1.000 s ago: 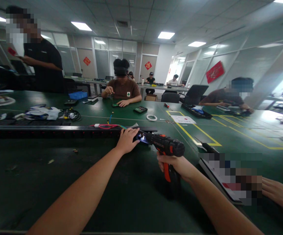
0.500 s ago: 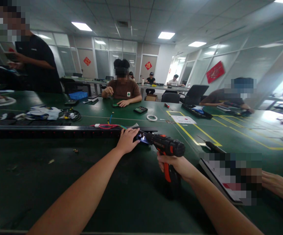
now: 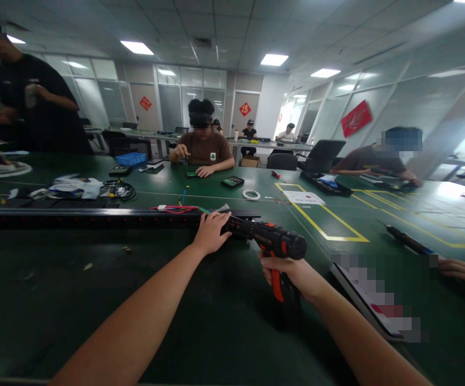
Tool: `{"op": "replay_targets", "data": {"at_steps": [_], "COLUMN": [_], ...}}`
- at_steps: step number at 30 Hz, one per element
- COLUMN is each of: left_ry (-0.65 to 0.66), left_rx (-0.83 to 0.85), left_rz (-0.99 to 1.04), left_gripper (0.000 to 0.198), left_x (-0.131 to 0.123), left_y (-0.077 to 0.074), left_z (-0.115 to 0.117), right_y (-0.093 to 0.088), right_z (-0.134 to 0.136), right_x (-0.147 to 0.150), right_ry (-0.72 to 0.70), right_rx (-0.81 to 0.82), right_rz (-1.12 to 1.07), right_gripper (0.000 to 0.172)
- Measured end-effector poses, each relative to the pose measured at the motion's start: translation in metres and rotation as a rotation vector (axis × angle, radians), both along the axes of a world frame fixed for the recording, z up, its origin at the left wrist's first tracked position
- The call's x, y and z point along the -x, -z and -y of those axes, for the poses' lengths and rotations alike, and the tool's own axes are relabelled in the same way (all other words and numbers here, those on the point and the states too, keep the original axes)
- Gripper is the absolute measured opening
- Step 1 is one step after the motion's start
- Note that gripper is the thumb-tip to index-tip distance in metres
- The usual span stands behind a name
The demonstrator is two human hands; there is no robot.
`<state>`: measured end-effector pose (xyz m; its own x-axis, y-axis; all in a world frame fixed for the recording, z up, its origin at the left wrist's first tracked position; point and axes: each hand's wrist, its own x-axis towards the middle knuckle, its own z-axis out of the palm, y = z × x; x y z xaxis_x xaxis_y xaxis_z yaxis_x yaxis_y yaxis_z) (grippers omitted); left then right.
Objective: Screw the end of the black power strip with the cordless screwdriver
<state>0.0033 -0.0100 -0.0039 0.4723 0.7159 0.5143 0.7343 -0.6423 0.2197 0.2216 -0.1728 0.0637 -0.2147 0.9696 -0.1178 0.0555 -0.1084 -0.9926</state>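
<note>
Across the green tabletop (image 3: 216,321) lies a long black rail (image 3: 96,219), with the left hand (image 3: 213,234) over it near its right end; whether those fingers grip anything, I cannot tell. The right hand (image 3: 291,271) wraps the handle of a black-and-orange cordless drill (image 3: 283,241), its nose just beside the left thumb. Should the drill slip off line, its tip could strike that thumb. A loose hold might let the rail twist, and red wires (image 3: 180,208) beside the left fingers could snag.
</note>
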Motion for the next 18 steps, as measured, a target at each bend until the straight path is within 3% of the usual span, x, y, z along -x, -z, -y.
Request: {"op": "replay_targets", "data": {"at_steps": [18], "left_ry": [-0.006], "left_rx": [0.022], "left_rz": [-0.002], "left_gripper": [0.065], "left_x": [0.0008], "left_y": [-0.0005], "left_z": [-0.0004], "right_y": [-0.0035], "right_z": [0.0013], "right_x": [0.0027], "right_ry": [0.037], "right_rx": [0.012], "right_rz": [-0.003], "right_gripper": [0.025]}}
